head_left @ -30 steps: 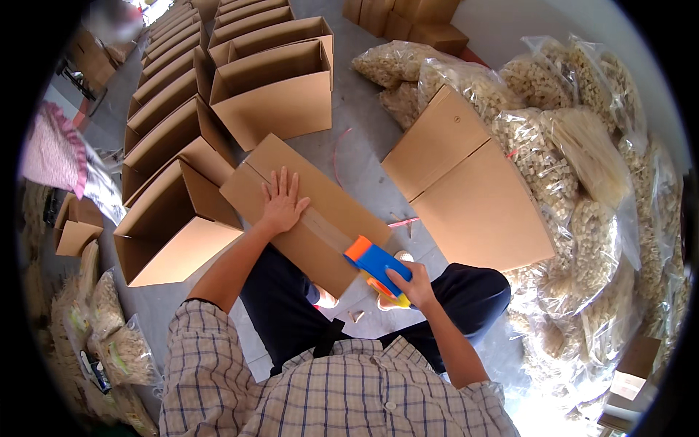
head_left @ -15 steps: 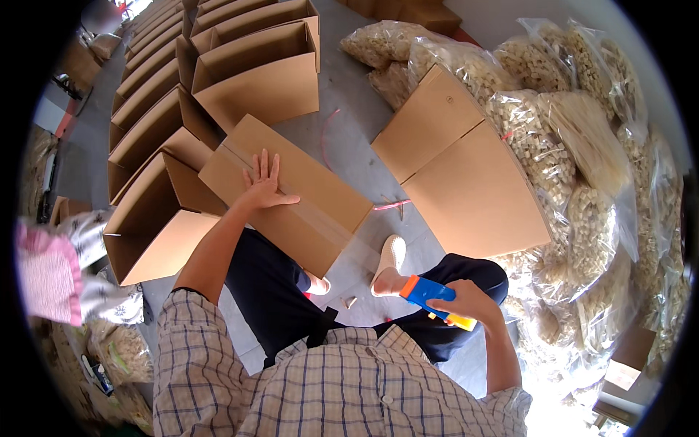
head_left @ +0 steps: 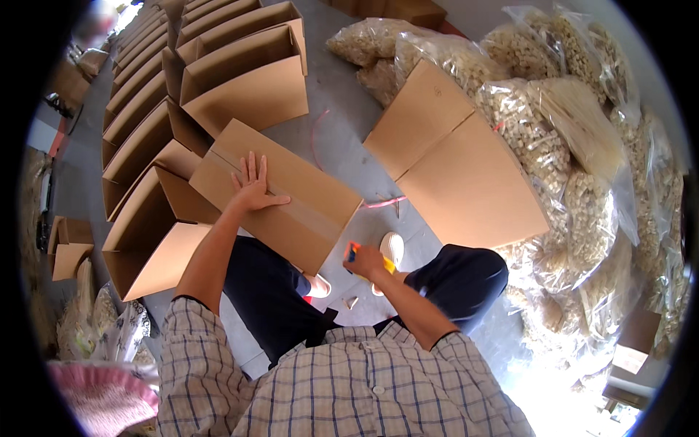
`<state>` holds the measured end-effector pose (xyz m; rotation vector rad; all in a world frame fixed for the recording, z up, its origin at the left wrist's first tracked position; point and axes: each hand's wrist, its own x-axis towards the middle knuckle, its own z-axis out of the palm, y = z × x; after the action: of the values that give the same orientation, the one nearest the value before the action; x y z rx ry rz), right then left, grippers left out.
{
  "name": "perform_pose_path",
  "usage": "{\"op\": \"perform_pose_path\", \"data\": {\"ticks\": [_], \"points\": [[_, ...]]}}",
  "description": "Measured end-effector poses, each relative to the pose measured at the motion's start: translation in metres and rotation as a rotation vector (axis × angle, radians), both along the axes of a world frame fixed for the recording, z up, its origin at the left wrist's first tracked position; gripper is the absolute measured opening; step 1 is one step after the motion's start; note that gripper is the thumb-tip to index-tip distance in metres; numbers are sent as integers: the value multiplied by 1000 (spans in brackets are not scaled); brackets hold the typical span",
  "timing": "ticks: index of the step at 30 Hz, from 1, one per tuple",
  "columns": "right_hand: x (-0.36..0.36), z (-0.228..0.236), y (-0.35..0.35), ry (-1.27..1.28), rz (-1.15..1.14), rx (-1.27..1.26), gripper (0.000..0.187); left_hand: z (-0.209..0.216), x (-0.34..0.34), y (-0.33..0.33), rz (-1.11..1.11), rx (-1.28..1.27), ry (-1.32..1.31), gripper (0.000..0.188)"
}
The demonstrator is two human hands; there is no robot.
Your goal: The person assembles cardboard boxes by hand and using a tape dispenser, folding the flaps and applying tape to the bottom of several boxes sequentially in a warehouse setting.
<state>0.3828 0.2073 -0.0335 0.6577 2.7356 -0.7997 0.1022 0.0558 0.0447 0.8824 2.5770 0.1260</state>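
A closed brown cardboard carton [head_left: 313, 182] lies slanted in front of my knees, with a glossy strip of clear tape along its middle seam. My left hand [head_left: 255, 192] rests flat on its top, fingers spread. Just beyond the carton's near right edge, my right hand [head_left: 370, 261] is closed round a blue, orange and yellow tape dispenser [head_left: 352, 252], mostly covered by the fingers. A second carton [head_left: 466, 182] stands to the right, beside my right knee.
Rows of open-topped cartons [head_left: 251, 91] fill the left and far left. Clear plastic bags of small pale pieces [head_left: 524, 135] are heaped along the right. A pink strip [head_left: 384, 202] lies on the grey floor between the two cartons. Pink fabric [head_left: 109, 397] shows at lower left.
My right hand has swung left with the tape dispenser, from over my right knee to the carton's near edge. My left hand stays flat on the carton. The pink fabric has shifted lower.
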Motion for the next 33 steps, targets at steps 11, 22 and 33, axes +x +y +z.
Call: {"op": "perform_pose_path", "data": {"ticks": [11,22,33], "points": [[31,78,12,404,-1117,-1249,34,25,-111,-57,483,524,306,68],[30,88,51,501,-1286,-1004,54,68,-15,-60,432,502,226,53],[-49,212,70,1215,-660,-693,43,216,-1,-122,386,1487,687,22]]}}
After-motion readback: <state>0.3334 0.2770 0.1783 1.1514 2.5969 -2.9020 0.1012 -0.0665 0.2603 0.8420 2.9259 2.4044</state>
